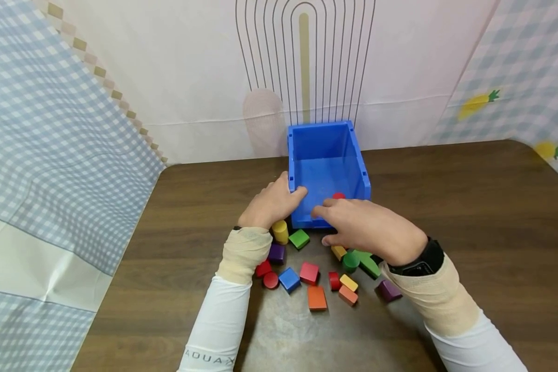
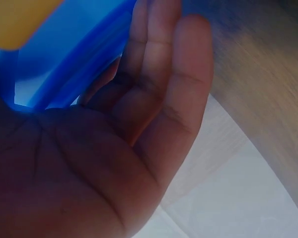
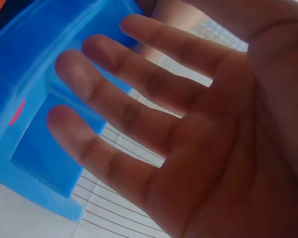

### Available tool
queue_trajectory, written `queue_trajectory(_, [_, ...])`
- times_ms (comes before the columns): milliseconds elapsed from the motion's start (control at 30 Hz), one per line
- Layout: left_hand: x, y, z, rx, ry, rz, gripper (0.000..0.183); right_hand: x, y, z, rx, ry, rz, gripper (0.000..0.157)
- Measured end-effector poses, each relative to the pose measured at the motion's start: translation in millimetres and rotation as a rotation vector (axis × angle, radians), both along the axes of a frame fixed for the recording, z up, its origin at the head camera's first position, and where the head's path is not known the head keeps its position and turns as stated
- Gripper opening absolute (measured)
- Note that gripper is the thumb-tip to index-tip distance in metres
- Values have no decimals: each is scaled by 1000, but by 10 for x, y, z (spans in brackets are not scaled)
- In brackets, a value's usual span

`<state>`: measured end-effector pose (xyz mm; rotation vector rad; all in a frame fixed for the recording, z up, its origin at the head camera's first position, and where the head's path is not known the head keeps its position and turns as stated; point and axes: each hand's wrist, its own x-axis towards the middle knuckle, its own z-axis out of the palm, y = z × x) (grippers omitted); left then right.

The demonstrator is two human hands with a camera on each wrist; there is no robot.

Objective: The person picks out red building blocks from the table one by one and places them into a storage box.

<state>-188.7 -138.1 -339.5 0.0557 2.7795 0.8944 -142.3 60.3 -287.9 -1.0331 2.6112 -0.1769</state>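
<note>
My left hand [image 1: 272, 202] is at the left wall of a blue plastic bin [image 1: 327, 170], thumb over the inner side and fingers along the outside. In the left wrist view the bin's wall [image 2: 84, 54] shows between thumb and fingers. My right hand [image 1: 369, 225] hovers at the bin's low front edge with its fingers spread and nothing in them. Just beyond it, a red block [image 1: 338, 196] lies inside the bin. A yellow cylinder [image 1: 280, 232] and a green block [image 1: 299, 239] stand close in front of the bin.
Several wooden blocks lie scattered on the brown table [image 1: 200, 222], among them a blue cube [image 1: 289, 280], an orange block [image 1: 316, 298], a green cylinder [image 1: 351, 262] and a purple block [image 1: 388, 291]. Behind the bin rises a patterned cloth [image 1: 190, 77].
</note>
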Motion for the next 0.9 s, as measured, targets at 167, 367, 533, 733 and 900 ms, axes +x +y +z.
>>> queue_trajectory(167, [-7,-9,-5,27,23,-14,66,26,-56,-25,14,-35,23,58])
queue_trajectory(367, [-10,-14,-12,38,25,-19,67,59,-121,-62,19,-59,68,60])
queue_trajectory(533, [-13,-8,-12,26,20,-10,67,87,-169,-90,34,-85,77,65])
queue_trajectory(733, [-2,0,1,18,11,-2,67,96,-180,-117,46,-87,78,64])
queue_trajectory(900, [5,-3,3,-2,-6,14,68,97,-191,-135,50,-78,85,60])
